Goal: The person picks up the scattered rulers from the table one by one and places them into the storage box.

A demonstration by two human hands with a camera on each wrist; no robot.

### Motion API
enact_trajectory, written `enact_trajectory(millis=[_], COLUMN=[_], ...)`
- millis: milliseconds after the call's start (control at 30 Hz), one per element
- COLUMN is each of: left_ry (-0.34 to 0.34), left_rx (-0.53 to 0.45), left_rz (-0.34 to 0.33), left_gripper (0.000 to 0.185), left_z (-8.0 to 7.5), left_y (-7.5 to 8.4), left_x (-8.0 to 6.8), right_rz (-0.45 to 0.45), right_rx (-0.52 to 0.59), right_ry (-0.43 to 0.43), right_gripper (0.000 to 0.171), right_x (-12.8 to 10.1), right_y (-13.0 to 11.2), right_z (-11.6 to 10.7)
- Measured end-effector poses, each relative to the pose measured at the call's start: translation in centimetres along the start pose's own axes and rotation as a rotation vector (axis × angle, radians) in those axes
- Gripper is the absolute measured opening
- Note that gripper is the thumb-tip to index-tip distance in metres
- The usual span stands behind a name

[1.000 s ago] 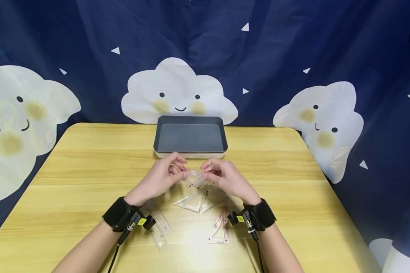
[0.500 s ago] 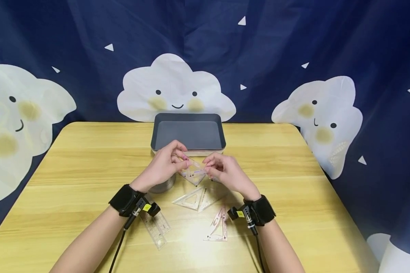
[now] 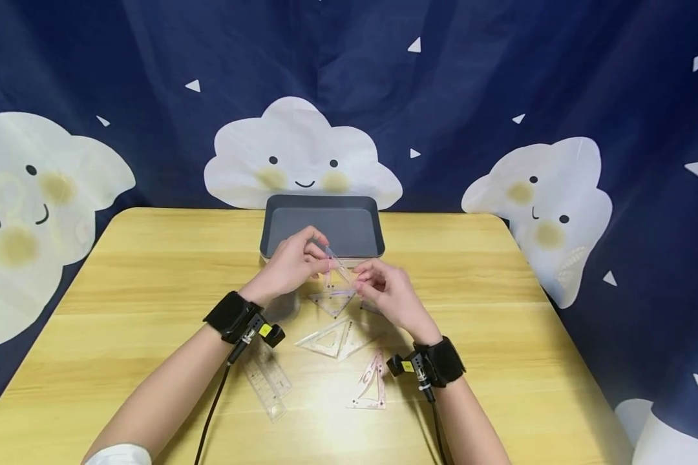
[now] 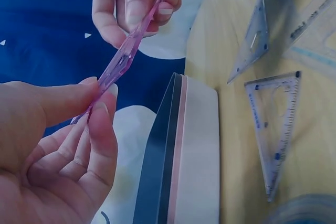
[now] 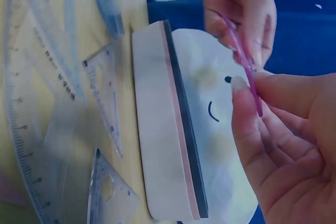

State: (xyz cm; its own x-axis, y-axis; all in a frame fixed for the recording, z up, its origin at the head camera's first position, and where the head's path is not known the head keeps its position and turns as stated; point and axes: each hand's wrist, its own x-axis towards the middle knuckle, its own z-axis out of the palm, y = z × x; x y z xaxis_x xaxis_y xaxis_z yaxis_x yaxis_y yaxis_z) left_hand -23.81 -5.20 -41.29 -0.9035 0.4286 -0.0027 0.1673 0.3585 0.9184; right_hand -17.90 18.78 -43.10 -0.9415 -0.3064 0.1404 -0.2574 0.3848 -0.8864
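Note:
Both hands hold a thin pink see-through set square (image 4: 123, 59), seen nearly edge-on in the wrist views, raised above the table in front of the tray. My left hand (image 3: 293, 263) pinches one end between thumb and fingers. The opposite end is pinched by my right hand (image 3: 388, 294). Below them lie a clear set square (image 3: 333, 301) with dark dots and another small clear set square (image 5: 107, 95). Closer to me is a larger clear triangle (image 3: 324, 341), and a second pink set square (image 3: 369, 387) lies by the right wrist.
Behind the hands stands a shallow dark grey tray (image 3: 326, 226) with pale sides, near the table's far edge. Clear straight rulers (image 3: 264, 381) lie under the left wrist. A round see-through object (image 3: 283, 307) sits beside the left hand, partly covered.
My left hand has moved up and right, toward the tray, while the right hand stays near its place. The held set square now slants down from left to right; the small clear triangle below shows more.

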Motion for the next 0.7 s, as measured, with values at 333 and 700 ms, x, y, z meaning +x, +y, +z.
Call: enact_trajectory(millis=[333, 700], left_ry=[-0.036, -0.069], left_rx=[0.042, -0.023], left_rz=[-0.024, -0.030], left_gripper=[0.029, 0.027], left_z=[0.6, 0.3], left_y=[0.2, 0.5], left_x=[2.5, 3.6], right_rz=[-0.084, -0.116], right_rx=[-0.160, -0.282], right_ry=[0.133, 0.169], right_gripper=[0.034, 0.033], right_x=[-0.1, 1.0], right_y=[1.1, 0.5], right_z=[0.7, 0.8])
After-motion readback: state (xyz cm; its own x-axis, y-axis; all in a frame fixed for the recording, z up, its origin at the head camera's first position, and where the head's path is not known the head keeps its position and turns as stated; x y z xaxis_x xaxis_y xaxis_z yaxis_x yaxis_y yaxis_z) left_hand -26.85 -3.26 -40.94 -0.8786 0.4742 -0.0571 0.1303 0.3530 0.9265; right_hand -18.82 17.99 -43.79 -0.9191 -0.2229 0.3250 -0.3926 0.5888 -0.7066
